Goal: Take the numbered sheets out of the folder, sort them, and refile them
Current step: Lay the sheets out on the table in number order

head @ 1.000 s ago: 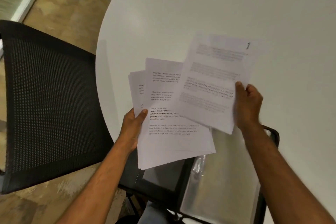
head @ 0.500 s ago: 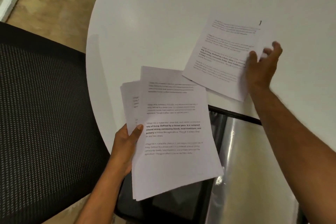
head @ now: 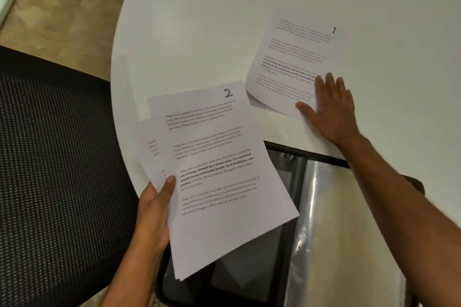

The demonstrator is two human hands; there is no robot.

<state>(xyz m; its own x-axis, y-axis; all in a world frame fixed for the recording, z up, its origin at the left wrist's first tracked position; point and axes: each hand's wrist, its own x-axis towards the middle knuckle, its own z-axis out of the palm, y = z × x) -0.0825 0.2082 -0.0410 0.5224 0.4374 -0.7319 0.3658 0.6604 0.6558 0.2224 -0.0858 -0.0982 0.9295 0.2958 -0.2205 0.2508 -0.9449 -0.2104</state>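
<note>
A black mesh chair stands at the far left, beside the round white table. The left hand grips a fanned stack of sheets by its left edge, thumb on top; the uppermost page bears a handwritten 2. Just under that stack lies the open black folder with clear sleeves. On the table to the right, sheet 1 lies with the right hand pressing flat on its lower corner, fingers straight
</note>
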